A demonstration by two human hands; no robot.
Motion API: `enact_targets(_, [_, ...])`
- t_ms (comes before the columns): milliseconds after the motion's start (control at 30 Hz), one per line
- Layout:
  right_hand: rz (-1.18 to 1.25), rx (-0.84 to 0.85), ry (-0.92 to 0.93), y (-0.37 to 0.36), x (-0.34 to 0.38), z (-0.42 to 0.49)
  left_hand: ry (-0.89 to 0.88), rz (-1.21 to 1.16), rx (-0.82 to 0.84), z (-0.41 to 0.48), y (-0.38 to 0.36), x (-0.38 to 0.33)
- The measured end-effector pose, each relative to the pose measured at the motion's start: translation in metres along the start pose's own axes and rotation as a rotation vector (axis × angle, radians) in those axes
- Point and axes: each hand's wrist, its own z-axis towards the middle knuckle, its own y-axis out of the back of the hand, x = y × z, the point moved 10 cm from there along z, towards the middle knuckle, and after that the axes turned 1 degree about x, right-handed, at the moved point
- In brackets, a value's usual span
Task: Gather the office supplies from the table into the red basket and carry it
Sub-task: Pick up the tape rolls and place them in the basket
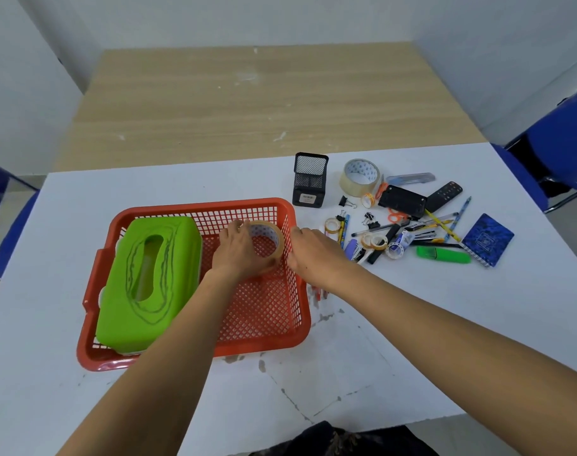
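**Tape held over the red basket, supplies piled to its right**

The near strip of the white table (346, 373) is open, scuffed surface from the front edge up to the basket (195, 352). The basket sits left of centre, its front rim set back from the table's near edge, with free table to its left as well.

Inside the basket, a green tissue box (149, 274) fills the left half and lies lengthwise. The right half shows bare mesh floor.

The left hand (237, 255) reaches into that right half, fingers curled round a tape (277, 235) roll held on edge just above the mesh. The right hand (313, 255) lies over the basket's right rim, just beside the tape, fingers bent. Whether it grips anything cannot be told.

Right of the basket, the remaining supplies lie in a loose heap: small tape rolls, pens, binder clips, a green highlighter (443, 255) and a blue notebook (487, 238) at the heap's right end. Further back stand a black mesh pen holder (308, 182), near the basket's far right corner, a clear tape roll (359, 176) and a remote (443, 195).

Beyond the white table's far edge a wooden table (247, 103) butts against it. Blue chairs (556, 153) stand at both sides.
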Motion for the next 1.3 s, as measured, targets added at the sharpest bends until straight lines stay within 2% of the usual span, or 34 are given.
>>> enact_targets(233, [-0.002, -0.026, 0.006, 0.026, -0.020, 0.003, -0.184, -0.011, -0.177, 0.000, 0.043, -0.043])
enact_targets(433, [-0.013, -0.156, -0.045, 0.070, -0.064, 0.005, -0.309, -0.022, -0.228, 0.006, 0.058, -0.094])
enact_targets(600, [-0.048, -0.190, -0.091, 0.094, -0.107, 0.010, -0.400, -0.009, -0.249, 0.016, 0.063, -0.139])
enact_targets(967, [-0.002, -0.191, -0.150, 0.106, -0.186, 0.040, -0.418, 0.043, -0.169, 0.053, 0.046, -0.194])
enact_targets(1300, [-0.009, -0.031, -0.096, 0.079, -0.223, 0.105, -0.352, 0.044, -0.164, 0.087, 0.021, -0.199])
